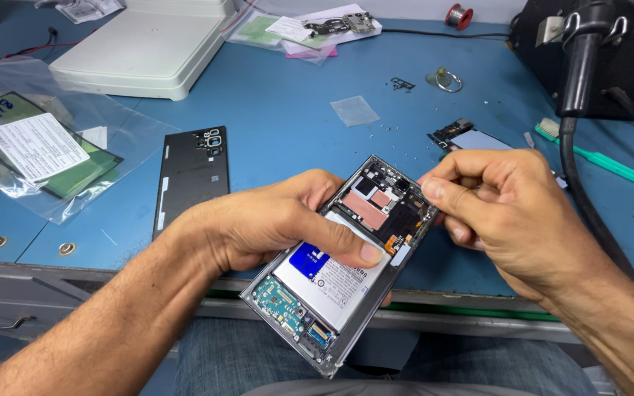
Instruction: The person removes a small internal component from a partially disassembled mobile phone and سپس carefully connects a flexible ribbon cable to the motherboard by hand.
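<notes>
Clear bag [45, 158] holds green board; left hand [258, 224] grips opened phone [339, 257].

Clear bag [53, 158]: lay at the left of the blue bench, crinkled and transparent, over a dark green-edged sheet
White label [36, 147]: rectangular, tilted, sat on that bag
Second clear bag [299, 33]: lay at the top centre, holding green, white and pink sheets
Battery label [332, 273]: blue and white, rectangular, sat on the opened phone [346, 257], partly under the left hand [273, 220] thumb
Small clear film [354, 111]: square, lay loose mid-bench
</notes>
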